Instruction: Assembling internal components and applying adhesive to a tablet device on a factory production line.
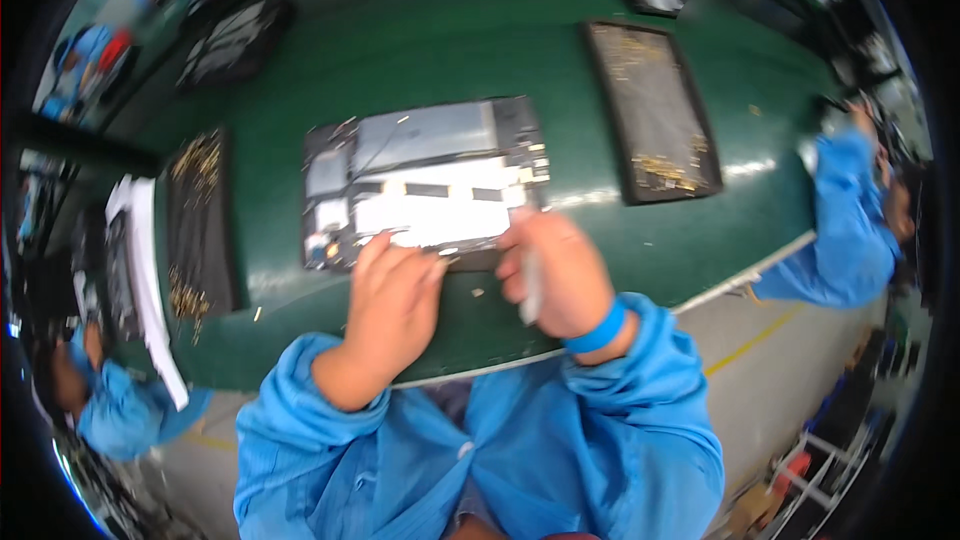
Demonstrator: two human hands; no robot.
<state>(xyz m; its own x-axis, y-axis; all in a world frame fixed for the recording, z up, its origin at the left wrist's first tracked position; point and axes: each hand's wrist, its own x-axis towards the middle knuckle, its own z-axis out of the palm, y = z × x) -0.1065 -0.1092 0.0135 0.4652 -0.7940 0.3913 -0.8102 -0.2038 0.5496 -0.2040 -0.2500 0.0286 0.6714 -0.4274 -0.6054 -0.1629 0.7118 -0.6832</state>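
white rectangular label (pixel 440 202) with dark bands; on the opened device (pixel 425 180); table centre

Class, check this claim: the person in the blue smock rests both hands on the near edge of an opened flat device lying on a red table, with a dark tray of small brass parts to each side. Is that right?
Not quite: the table is green, not red, as the head view shows. The rest holds: the left hand and right hand rest at the near edge of the opened flat device, with a left tray and a right tray holding small brass parts.

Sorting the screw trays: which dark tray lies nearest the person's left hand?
The dark tray left of the opened device, scattered with brass screws. The other trays lie farther from the left hand.
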